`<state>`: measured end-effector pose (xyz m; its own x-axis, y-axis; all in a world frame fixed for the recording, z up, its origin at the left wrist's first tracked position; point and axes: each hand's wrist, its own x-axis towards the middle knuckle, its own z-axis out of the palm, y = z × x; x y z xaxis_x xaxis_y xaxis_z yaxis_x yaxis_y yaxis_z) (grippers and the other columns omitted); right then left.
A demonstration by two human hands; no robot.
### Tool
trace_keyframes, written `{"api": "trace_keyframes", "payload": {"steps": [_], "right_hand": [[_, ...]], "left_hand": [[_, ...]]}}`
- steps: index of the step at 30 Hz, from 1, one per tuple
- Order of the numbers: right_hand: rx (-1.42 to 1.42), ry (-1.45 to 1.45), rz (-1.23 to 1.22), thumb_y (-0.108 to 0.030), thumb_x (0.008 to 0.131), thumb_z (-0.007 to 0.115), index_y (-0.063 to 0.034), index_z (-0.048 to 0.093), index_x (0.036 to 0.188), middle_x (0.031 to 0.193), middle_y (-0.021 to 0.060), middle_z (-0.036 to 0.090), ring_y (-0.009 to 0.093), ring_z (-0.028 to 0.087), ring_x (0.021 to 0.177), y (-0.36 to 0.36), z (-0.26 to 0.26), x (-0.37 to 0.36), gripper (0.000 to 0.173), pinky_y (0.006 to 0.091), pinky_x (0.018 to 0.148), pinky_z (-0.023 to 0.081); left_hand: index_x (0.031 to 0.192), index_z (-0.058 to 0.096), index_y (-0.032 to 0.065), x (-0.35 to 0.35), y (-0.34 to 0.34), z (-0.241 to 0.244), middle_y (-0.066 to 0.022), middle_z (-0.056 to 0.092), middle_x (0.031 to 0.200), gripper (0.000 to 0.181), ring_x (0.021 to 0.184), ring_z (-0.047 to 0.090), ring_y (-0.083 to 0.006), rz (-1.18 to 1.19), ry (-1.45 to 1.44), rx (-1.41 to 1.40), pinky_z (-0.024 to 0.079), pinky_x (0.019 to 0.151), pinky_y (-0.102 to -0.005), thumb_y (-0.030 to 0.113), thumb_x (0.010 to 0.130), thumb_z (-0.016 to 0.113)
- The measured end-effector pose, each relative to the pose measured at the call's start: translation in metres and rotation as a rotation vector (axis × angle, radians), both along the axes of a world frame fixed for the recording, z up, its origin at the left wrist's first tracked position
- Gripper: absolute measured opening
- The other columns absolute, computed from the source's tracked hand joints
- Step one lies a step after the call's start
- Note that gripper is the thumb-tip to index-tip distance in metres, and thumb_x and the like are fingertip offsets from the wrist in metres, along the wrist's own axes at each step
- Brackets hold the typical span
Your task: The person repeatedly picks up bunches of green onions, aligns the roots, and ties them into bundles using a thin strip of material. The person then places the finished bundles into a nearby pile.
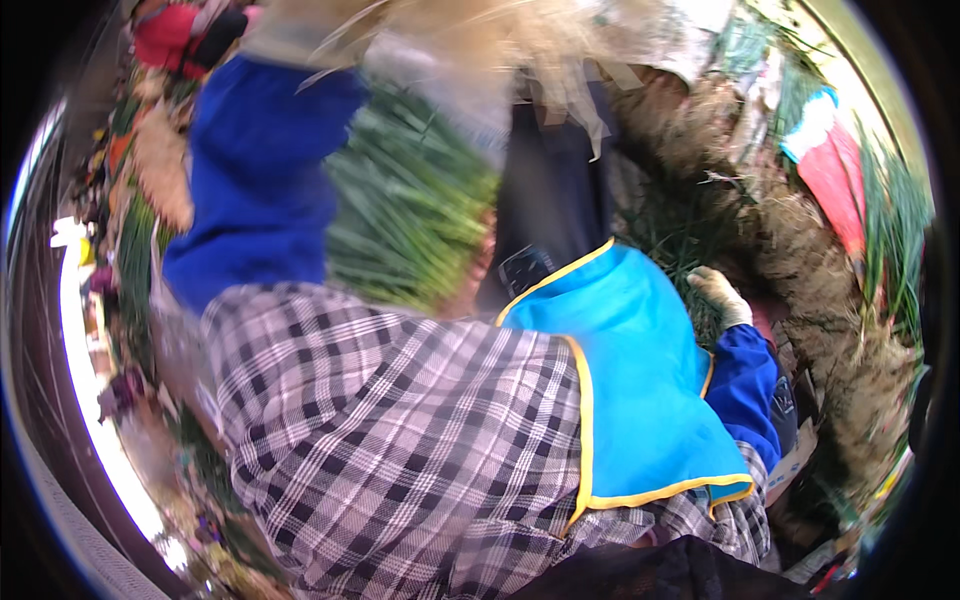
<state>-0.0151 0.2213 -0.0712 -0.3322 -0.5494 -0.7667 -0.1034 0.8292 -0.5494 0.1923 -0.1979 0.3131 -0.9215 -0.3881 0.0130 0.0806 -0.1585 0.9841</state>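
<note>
My left arm, in a plaid sleeve and blue sleeve cover (262, 180), reaches towards the top edge. A beige blur at its end may be a glove cuff; my left hand is not clearly seen. Beside that sleeve lies a bunch of long green leaves (412, 195), seemingly green onions, partly under clear plastic (450, 97). A blurred tan mass of stringy fibres (487, 30) covers the top. My right hand (721, 295), in a cream glove, is against dark green leaves (701, 319); whether it grips them is unclear. A blue apron (637, 375) covers my front.
A long bank of tan, root-like fibres (817, 285) curves along the right. Beyond it are a red-and-white bag (832, 172) and long green leaves (892, 217). At the upper left is a person in red (161, 37). More green bundles (136, 247) line the left.
</note>
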Motion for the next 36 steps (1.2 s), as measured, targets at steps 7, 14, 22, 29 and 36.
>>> {"api": "trace_keyframes", "payload": {"steps": [7,14,22,29,36], "right_hand": [[-0.031,0.048,0.143,-0.019,0.08,0.052,-0.0046,0.056,0.088,0.072,0.0047,0.054,0.013,0.051,0.067,-0.033,-0.028,-0.078,0.017,0.0266,0.061,0.044],[-0.205,0.443,0.711,-0.022,0.08,0.053,-0.0048,0.055,0.085,0.077,0.0066,0.056,0.017,0.055,0.07,-0.086,-0.062,-0.14,0.019,0.0283,0.06,0.045],[-0.599,1.32,0.283,-0.025,0.07,0.058,-0.0085,0.049,0.111,0.109,0.0136,0.052,0.029,0.048,0.103,-0.226,0.058,-0.078,0.045,0.039,0.087,0.038],[-0.384,1.676,0.382,-0.009,0.077,0.042,-0.0095,0.035,0.125,0.13,0.0135,0.035,0.026,0.037,0.116,-0.328,0.0,-0.146,0.049,0.0415,0.097,0.029],[-0.683,0.516,-0.146,-0.022,0.079,0.058,-0.0026,0.059,0.096,0.086,0.0097,0.063,0.016,0.059,0.07,-0.274,0.198,-0.177,0.026,0.027,0.066,0.048]], "left_hand": [[0.103,0.052,0.006,0.163,-0.004,-0.052,-0.0019,0.057,0.082,0.025,0.065,0.05,-0.0053,0.721,-0.104,-0.175,0.043,0.058,-0.0184,0.018,0.081,0.055],[0.072,0.055,0.0073,0.195,0.056,-0.344,-0.0001,0.049,0.056,0.022,0.042,0.042,-0.0062,1.003,-0.17,0.64,0.035,0.039,-0.0174,0.028,0.079,0.061],[0.085,0.058,0.0063,0.255,0.138,-0.535,-0.0055,0.058,0.075,0.019,0.067,0.055,-0.0175,0.69,-0.537,0.67,0.047,0.06,-0.0298,0.025,0.08,0.057],[0.105,0.036,0.0189,0.285,0.116,-0.504,-0.0055,0.052,0.093,0.037,0.078,0.049,-0.0185,1.007,-1.005,0.412,0.041,0.062,-0.0371,0.01,0.074,0.054],[0.12,0.037,0.0147,0.187,0.043,-0.413,-0.0074,0.046,0.112,0.046,0.096,0.047,-0.0196,1.006,-0.648,0.428,0.039,0.079,-0.0347,0.011,0.077,0.052]]}}
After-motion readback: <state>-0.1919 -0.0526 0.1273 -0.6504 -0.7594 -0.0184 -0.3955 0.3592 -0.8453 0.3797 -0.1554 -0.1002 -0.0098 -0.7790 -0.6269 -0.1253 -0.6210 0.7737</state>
